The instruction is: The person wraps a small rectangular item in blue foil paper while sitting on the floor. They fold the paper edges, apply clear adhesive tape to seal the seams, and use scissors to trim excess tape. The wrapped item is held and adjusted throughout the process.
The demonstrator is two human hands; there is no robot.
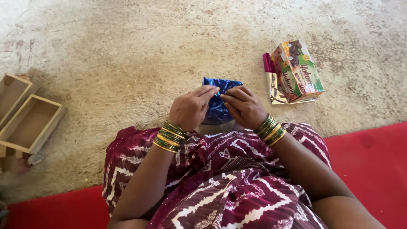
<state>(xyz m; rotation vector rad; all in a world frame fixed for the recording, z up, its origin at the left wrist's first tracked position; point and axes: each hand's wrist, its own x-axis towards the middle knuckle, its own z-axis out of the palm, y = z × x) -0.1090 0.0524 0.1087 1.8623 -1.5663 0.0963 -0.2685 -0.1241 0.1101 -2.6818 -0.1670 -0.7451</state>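
Blue foil wrapper (218,101), shiny, crinkled, pinched by left hand (190,109) and right hand (245,107)

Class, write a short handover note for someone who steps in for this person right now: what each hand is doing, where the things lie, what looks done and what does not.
Left hand: fingers pinching the shiny blue foil sheet at its top edge.
Right hand: also pinching the same sheet, fingertips meeting the left hand's.
The foil sits on the rough floor just ahead of the knees, partly creased and puffed up, not flat.
To the right lies a green and orange carton on gold and magenta foil sheets, untouched.
At far left, wooden trays, apart from the hands.
Done: blue sheet partly folded. Left: what the fold encloses cannot be seen.
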